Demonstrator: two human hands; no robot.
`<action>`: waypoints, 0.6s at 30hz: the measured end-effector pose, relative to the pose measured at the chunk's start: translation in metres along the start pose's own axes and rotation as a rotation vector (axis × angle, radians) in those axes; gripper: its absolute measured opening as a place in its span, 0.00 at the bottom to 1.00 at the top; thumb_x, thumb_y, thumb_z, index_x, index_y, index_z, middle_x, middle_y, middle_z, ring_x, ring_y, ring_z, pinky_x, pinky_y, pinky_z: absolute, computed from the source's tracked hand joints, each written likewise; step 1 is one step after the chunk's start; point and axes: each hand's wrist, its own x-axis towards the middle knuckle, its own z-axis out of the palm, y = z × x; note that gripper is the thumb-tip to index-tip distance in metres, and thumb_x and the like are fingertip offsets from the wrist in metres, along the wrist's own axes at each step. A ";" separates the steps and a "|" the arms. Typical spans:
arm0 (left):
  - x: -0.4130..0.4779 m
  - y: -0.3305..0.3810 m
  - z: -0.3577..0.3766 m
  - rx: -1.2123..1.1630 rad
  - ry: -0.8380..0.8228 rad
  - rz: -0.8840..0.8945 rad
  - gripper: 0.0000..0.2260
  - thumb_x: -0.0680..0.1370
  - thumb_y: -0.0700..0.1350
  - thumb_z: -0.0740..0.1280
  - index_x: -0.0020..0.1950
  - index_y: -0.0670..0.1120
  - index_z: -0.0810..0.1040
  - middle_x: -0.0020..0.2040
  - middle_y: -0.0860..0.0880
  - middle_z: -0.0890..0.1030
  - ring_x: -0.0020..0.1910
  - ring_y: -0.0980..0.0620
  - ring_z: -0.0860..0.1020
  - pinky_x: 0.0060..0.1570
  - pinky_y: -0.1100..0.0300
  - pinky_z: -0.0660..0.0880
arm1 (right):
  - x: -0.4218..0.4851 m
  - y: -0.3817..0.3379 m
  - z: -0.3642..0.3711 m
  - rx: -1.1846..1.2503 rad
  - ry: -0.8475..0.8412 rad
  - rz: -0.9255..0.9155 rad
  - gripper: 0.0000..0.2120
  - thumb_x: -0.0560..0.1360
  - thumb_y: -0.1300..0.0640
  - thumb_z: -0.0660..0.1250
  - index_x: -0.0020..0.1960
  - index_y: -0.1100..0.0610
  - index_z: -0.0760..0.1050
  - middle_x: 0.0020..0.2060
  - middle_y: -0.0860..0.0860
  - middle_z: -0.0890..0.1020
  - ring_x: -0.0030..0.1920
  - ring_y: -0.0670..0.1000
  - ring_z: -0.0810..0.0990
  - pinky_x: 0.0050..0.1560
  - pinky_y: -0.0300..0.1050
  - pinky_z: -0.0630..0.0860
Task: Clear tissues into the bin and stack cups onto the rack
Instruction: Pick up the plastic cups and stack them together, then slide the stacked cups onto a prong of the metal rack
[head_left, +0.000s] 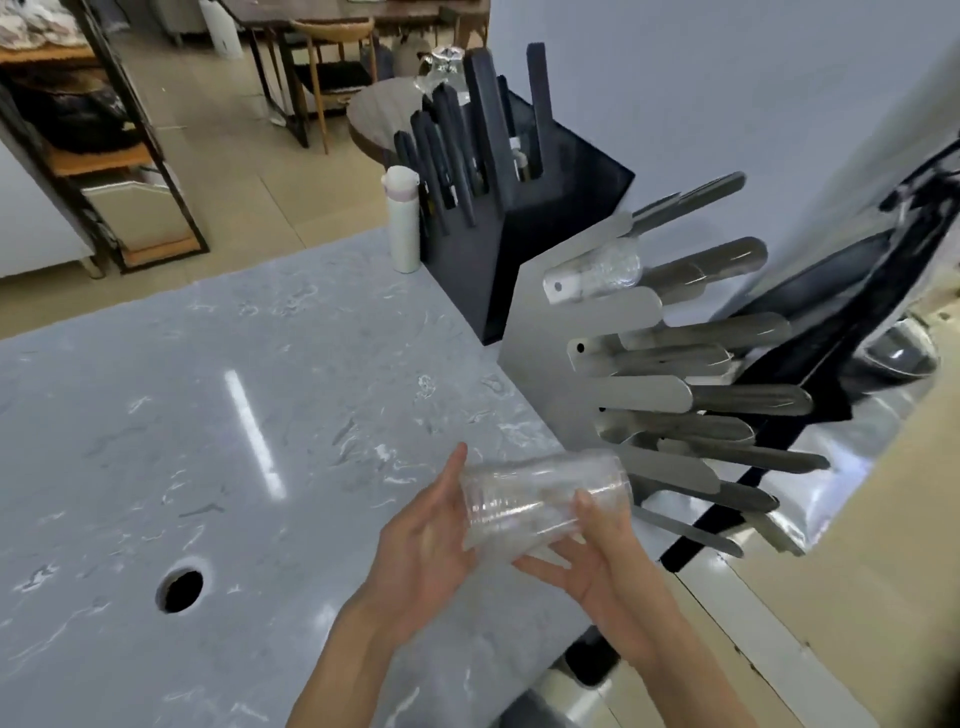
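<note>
A clear plastic cup (540, 499) lies on its side between both hands, its mouth toward the right. My left hand (423, 540) cups its base end and my right hand (597, 561) grips it from below, thumb on the wall. Just right of the cup stands the silver rack (540, 332) with flat pegs. One clear cup (615, 270) sits on an upper silver peg. Behind it is a black rack (498, 234), with another clear cup (444, 65) on a top peg. No tissues are in view.
The grey marble counter (208, 415) has a round hole (179, 590) at the lower left. A white bottle (402, 218) stands by the black rack. A bin's rim (587, 670) shows below the counter edge. Shelves and chairs stand on the far floor.
</note>
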 end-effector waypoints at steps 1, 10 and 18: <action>0.005 0.006 0.008 0.058 -0.028 0.024 0.23 0.81 0.56 0.63 0.76 0.60 0.67 0.77 0.47 0.70 0.73 0.50 0.71 0.70 0.45 0.71 | -0.005 -0.006 -0.006 0.055 0.018 -0.010 0.27 0.79 0.48 0.67 0.74 0.58 0.66 0.69 0.65 0.73 0.67 0.66 0.74 0.60 0.68 0.75; 0.142 0.038 0.079 0.399 0.140 0.244 0.22 0.83 0.54 0.62 0.77 0.59 0.63 0.76 0.51 0.70 0.72 0.50 0.73 0.70 0.49 0.73 | -0.008 -0.099 -0.042 0.396 0.224 -0.425 0.28 0.85 0.44 0.51 0.78 0.59 0.58 0.77 0.63 0.56 0.77 0.64 0.55 0.74 0.65 0.58; 0.271 0.038 0.090 0.449 0.327 0.300 0.14 0.86 0.50 0.49 0.71 0.60 0.62 0.72 0.50 0.65 0.74 0.47 0.64 0.78 0.40 0.55 | 0.059 -0.186 -0.072 0.236 0.222 -0.749 0.22 0.82 0.54 0.62 0.74 0.41 0.63 0.70 0.54 0.75 0.69 0.59 0.74 0.61 0.64 0.76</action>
